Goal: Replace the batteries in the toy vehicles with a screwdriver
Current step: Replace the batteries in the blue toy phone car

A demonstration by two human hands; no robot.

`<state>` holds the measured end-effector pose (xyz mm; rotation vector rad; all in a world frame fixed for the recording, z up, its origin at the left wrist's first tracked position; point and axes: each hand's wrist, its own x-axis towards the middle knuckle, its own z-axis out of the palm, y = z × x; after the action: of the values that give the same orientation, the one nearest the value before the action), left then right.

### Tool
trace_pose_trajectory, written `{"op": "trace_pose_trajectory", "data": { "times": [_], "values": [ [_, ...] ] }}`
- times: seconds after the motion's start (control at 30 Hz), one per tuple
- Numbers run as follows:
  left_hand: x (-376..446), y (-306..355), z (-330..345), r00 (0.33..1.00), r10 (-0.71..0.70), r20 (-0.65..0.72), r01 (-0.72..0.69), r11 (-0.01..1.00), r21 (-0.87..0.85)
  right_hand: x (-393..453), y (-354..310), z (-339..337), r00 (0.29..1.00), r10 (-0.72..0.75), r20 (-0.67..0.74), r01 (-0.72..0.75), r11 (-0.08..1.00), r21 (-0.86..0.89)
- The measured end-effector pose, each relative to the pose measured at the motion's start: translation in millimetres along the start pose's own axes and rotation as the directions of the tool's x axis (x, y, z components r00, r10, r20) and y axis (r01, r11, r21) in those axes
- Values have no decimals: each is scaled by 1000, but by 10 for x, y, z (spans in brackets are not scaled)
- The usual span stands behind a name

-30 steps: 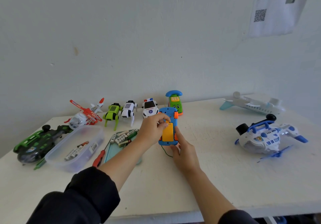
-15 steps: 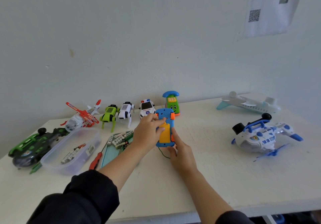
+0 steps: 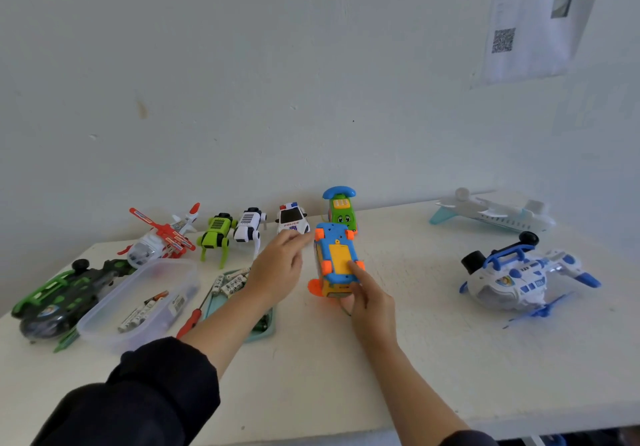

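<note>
Toy car [image 3: 335, 260] lies belly-up mid-table; my right hand [image 3: 372, 302] grips its near end, left hand [image 3: 277, 269] hovers beside, fingers relaxed.

There is one view only, from the camera on my head, wide-angled, looking forward and down over my forearms onto the counter [image 3: 450, 359]. My left hand [image 3: 277, 272] and right hand [image 3: 372, 303] sit near the middle of the frame, close to the lens. Beyond my hands the view faces a wall [image 3: 311, 82], which fills the upper half. No second view shares the scene.
</note>
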<state>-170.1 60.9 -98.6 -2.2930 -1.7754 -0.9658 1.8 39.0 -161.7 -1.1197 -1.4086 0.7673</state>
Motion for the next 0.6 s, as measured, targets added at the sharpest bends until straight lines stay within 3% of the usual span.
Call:
{"op": "trace_pose_trajectory", "data": {
  "times": [0.13,0.23,0.33,0.43,0.53,0.6],
  "values": [
    [-124,-162,24,960,23,280,-102,957,272,85,53,-21,959,212,-190,-158,951,265],
    [-196,-178,125,947,97,307,-205,918,341,102,36,-58,933,301,-199,-199,890,411],
    [-164,-149,212,966,155,206,-209,939,272,112,22,-152,927,357,-112,-271,847,457],
    [-73,-84,236,966,202,161,-215,974,71,166,2,-255,900,434,45,-395,766,508],
    [-9,25,212,975,76,210,-49,990,-131,256,-17,-352,855,494,155,-498,702,510],
    [40,97,217,968,-27,249,79,976,-201,361,29,-405,860,500,104,-498,777,384]
  ]
}}
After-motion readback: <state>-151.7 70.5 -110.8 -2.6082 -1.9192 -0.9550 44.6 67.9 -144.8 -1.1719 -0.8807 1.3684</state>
